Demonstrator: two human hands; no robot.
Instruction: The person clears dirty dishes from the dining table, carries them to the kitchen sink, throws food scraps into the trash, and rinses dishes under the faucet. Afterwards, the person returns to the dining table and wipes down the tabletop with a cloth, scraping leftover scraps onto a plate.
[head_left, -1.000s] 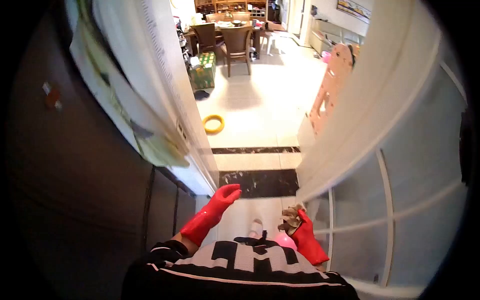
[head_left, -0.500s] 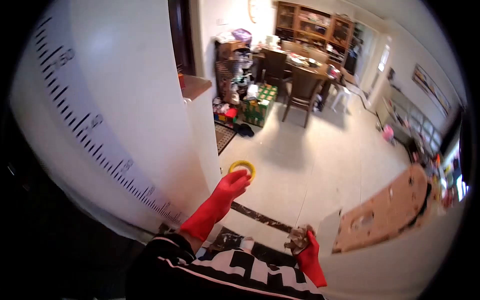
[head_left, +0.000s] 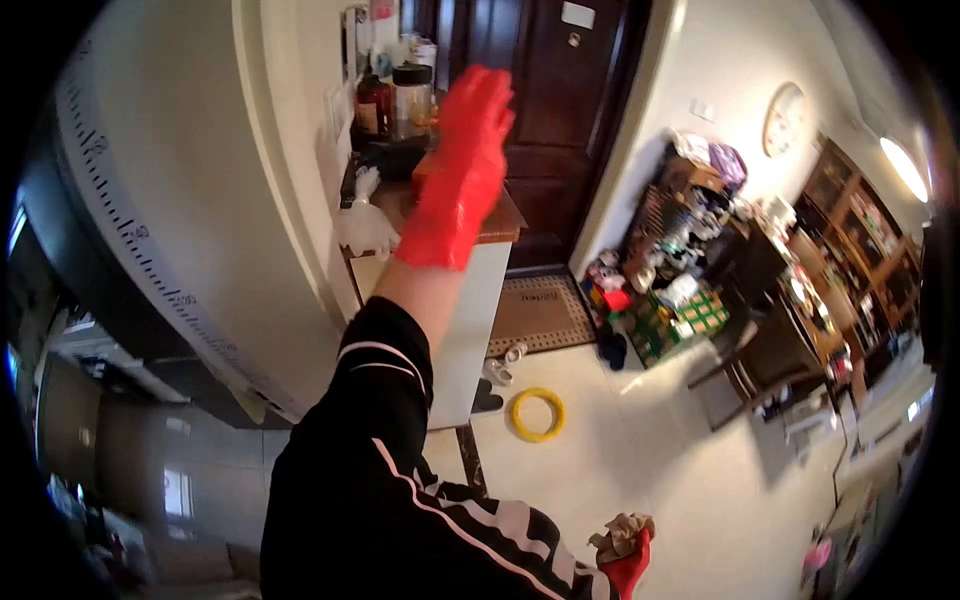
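My left hand [head_left: 472,165], in a red rubber glove, is raised in front of the cabinet top [head_left: 500,226]. Its fingers are stretched out and seem to hold nothing; whether it touches anything there I cannot tell. Behind it stand a dark red bottle [head_left: 374,104] and a clear jar with a black lid [head_left: 412,94]. A tied white plastic bag [head_left: 367,225] hangs at the cabinet's near edge. Low in the view, my right hand [head_left: 628,572], also red-gloved, is closed on a crumpled brown cloth [head_left: 622,537]. Part of that hand is cut off by the frame.
A yellow ring [head_left: 538,415] lies on the tiled floor, with small shoes [head_left: 503,366] beside the cabinet. Beyond are a doormat [head_left: 540,313], a dark door [head_left: 545,130], a green box [head_left: 682,322] and a dining chair [head_left: 770,358]. A wall with a height scale [head_left: 130,225] rises at left.
The view has swung left, bringing the door and cabinet top into sight. My left hand has risen from above the floor to the cabinet top. My right hand still holds the brown cloth.
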